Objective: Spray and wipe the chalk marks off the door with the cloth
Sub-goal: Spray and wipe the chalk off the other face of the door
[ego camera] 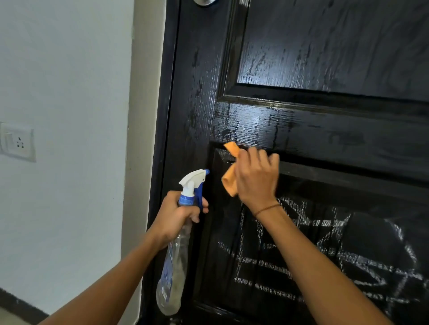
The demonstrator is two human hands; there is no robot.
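Note:
A black panelled door fills the right of the head view, its upper part wet and streaked. White chalk marks cover the lower panel. My right hand holds an orange cloth against the top left corner of that lower panel, above the chalk. My left hand grips the neck of a clear spray bottle with a white and blue trigger head, its nozzle pointing right at the door, a finger on the trigger.
A white wall lies to the left, with a switch and socket plate. The black door frame runs between wall and door. A metal door knob shows at the top edge.

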